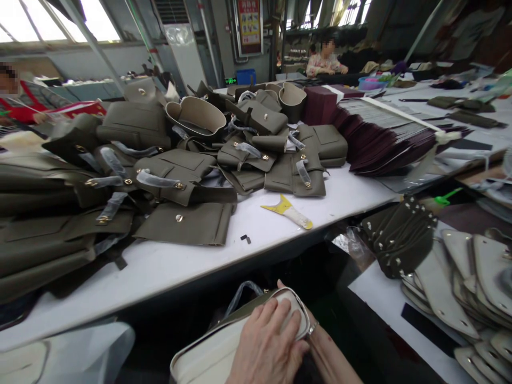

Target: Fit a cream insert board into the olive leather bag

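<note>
A bag [208, 356] is at the near middle, just in front of the near edge of the white surface [256, 213]. It has a smooth cream side with a thin dark edge, and a dark olive part on its far side. Its right end is round, like a big thumb. A loop in clear plastic sticks up from the olive part.

The hands are both at the bag's round end. The left hand [266, 341] lies over the cream side — its fingers are a little bent and a little apart, not in a fist, and they press on the bag. The right hand [316, 341] is mostly hidden behind the round end, with one fingertip peeking over the top. I cannot tell how far open it is.

On the surface is a big, messy heap of olive bags [174, 165]. They look smooth like leather, with shiny gold bits and clear plastic on the handles. Near them lies a flat yellow and white piece [288, 212] with a forked end. Dark red sheets [372, 138] stand far right in a thick, fanned stack. At the near right are cream flaps [446, 288] — flat, round at the corners, with little metal dots.
</note>
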Tool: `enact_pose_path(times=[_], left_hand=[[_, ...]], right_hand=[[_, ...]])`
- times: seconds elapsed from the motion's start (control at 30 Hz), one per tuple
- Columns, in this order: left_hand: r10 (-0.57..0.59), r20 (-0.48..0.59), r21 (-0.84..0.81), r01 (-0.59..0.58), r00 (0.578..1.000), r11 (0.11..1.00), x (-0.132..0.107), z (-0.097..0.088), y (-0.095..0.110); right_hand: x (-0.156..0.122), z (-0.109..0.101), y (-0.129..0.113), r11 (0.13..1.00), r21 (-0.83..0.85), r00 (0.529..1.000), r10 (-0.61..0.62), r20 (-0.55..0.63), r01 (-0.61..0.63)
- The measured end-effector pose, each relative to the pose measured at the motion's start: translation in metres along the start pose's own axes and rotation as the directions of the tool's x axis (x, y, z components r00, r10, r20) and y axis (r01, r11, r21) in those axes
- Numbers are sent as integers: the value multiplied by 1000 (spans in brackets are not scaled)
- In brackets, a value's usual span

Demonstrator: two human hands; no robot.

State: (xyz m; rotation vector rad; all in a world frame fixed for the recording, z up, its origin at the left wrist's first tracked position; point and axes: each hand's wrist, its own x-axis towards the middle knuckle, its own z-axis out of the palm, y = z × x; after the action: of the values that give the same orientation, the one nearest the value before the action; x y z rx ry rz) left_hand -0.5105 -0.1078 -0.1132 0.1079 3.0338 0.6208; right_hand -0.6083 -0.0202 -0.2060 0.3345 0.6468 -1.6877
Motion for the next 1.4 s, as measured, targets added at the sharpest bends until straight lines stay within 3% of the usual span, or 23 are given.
enact_pose_path(times=[0.1, 0.4, 0.53, 0.63, 0.7, 0.77, 0.87, 0.97, 1.07, 1.2, 1.4], left_hand=[[3, -4, 7, -3, 1000, 1000, -1, 1, -1], [16, -45, -23, -17, 999, 1000, -4, -1, -4], [-2, -73, -61, -2, 997, 998, -5, -3, -7], [-11, -105, -47, 6, 994, 999, -8, -3, -12], [4, -137, -13, -6, 991, 1000, -10, -1, -15], [30, -161, 35, -25, 986, 999, -12, 1, -18], [72, -139, 116, -56, 988, 992, -12, 2, -19], [104, -106, 175, -84, 989, 981, -9, 1, -19], [107, -105, 178, -87, 989, 980, -7, 0, -19], [133, -103, 196, -111, 986, 974, -6, -2, -22], [199, -13, 190, -193, 980, 963, 1, -14, -25]], right_hand=[[-3, 2, -1, 994, 77, 997, 77, 2, -77], [-23, 15, 0, 997, 70, 998, 44, -33, -41], [-40, 20, 4, 999, 17, 992, -42, -120, 44], [-53, 20, 4, 973, -163, 958, -195, -209, 162], [-61, 18, 2, 894, -360, 922, -346, -173, 268], [-67, 15, -2, 759, -570, 891, -443, -96, 315], [-72, 12, -7, 523, -816, 864, -500, -58, 247], [-75, 10, -8, 323, -926, 827, -562, -21, 195], [-77, 9, -5, 176, -969, 789, -613, 28, 171], [-79, 8, 0, 74, -990, 755, -654, 45, 123], [-82, 10, 4, -12, -997, 739, -671, 62, 73]])
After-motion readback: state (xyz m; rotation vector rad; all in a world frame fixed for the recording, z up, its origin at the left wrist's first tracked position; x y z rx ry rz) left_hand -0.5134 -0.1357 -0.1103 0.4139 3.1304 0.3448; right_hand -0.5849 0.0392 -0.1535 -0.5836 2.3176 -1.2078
